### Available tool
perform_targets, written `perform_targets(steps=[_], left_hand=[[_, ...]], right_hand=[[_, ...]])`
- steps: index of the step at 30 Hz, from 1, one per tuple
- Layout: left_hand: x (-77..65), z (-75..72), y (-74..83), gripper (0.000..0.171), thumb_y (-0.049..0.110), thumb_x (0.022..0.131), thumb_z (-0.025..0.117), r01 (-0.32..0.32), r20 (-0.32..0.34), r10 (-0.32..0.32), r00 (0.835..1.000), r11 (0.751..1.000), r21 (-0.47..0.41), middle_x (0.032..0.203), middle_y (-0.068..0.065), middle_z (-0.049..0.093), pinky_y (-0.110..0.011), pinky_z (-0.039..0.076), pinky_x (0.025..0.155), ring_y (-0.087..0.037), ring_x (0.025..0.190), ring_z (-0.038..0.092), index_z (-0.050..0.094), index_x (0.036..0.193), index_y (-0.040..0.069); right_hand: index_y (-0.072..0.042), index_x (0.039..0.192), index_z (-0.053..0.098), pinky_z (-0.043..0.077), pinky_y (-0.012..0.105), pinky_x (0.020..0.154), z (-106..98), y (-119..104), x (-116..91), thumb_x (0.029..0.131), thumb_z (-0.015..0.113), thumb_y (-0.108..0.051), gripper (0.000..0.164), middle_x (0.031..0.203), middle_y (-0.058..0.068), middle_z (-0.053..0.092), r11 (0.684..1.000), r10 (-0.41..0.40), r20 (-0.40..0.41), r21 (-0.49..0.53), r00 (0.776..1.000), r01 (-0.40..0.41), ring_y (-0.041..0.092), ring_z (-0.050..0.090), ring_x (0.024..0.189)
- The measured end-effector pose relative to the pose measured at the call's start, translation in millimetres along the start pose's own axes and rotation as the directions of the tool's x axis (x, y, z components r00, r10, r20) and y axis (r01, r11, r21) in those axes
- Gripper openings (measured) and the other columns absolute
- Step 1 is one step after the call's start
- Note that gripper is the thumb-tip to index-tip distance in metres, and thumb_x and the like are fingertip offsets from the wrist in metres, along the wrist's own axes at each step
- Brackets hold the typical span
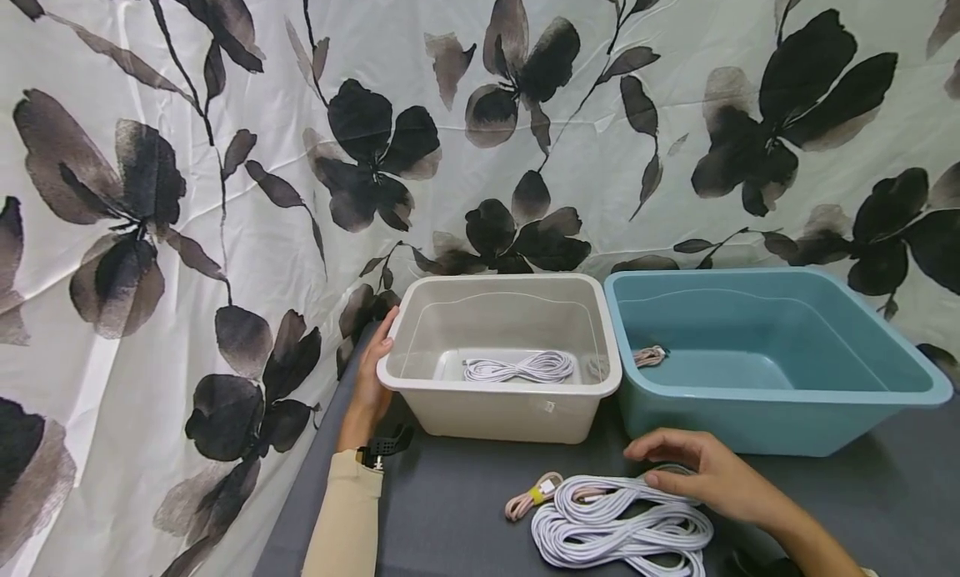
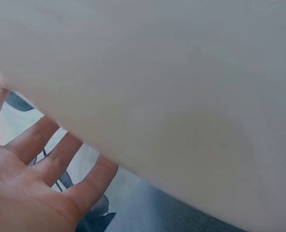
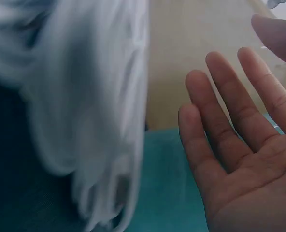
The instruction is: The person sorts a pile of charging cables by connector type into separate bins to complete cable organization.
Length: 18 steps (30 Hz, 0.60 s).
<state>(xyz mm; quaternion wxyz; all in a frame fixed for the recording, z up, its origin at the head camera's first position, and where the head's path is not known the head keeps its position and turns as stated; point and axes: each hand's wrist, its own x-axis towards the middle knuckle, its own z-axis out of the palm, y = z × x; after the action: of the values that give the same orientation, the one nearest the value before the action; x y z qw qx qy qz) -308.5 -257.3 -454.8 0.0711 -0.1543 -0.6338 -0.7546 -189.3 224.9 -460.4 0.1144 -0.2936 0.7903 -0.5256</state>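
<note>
Against the left side of a beige plastic bin point(image 1: 495, 414) rests my left hand point(image 1: 371, 381), its fingers extended along the wall; the left wrist view shows them spread, with the tips hidden behind the bin's edge. Inside that bin lies a coiled white cable point(image 1: 525, 367). My right hand point(image 1: 705, 474) hovers at the upper right of a large bundle of white cable point(image 1: 618, 531) on the table. In the right wrist view its fingers point(image 3: 230, 116) are spread and loose, beside the blurred bundle, with nothing between them. A small beige cable bundle point(image 1: 522, 504) with a yellow tie lies left of the large one.
A teal bin point(image 1: 750, 423) stands directly right of the beige one and holds a small beige cable bundle point(image 1: 649, 357). Both bins are on a dark grey tabletop point(image 1: 442, 502). A floral curtain point(image 1: 285, 143) hangs behind and to the left.
</note>
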Motion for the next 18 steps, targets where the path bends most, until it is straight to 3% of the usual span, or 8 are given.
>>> perform_targets(steps=[4,12,18], left_hand=[[-0.4,-0.2,0.5,0.061,0.023,0.103,0.034,-0.005,0.005,0.005,1.000,1.000,-0.003,0.170,0.000,0.025,-0.021,0.034,0.112,-0.019,0.154,0.025,0.028,0.163,0.018],[-1.2,-0.8,0.4,0.064,0.022,0.102,0.033,-0.016,0.011,0.016,1.000,1.000,0.002,0.170,-0.001,0.025,-0.022,0.034,0.112,-0.019,0.154,0.026,0.022,0.164,0.010],[-0.8,-1.3,-0.1,0.062,0.024,0.102,0.034,-0.013,0.009,0.013,1.000,1.000,0.008,0.170,0.000,0.025,-0.021,0.034,0.112,-0.017,0.153,0.027,0.026,0.164,0.016]], right_hand=[[-0.006,0.124,0.069,0.049,0.021,0.096,0,13,-1,0.097,0.068,-0.013,0.028,0.126,0.014,0.071,0.998,0.017,0.000,-0.067,1.000,-0.017,-0.003,0.061,0.116],[-0.011,0.119,0.073,0.050,0.020,0.091,4,32,1,0.094,0.073,-0.018,0.026,0.124,0.008,0.073,0.978,-0.042,-0.001,-0.206,0.999,0.041,-0.005,0.059,0.116],[-0.015,0.113,0.075,0.046,0.014,0.092,11,37,3,0.090,0.078,-0.020,0.024,0.120,0.005,0.075,0.956,-0.078,-0.032,-0.286,0.996,0.066,-0.005,0.060,0.115]])
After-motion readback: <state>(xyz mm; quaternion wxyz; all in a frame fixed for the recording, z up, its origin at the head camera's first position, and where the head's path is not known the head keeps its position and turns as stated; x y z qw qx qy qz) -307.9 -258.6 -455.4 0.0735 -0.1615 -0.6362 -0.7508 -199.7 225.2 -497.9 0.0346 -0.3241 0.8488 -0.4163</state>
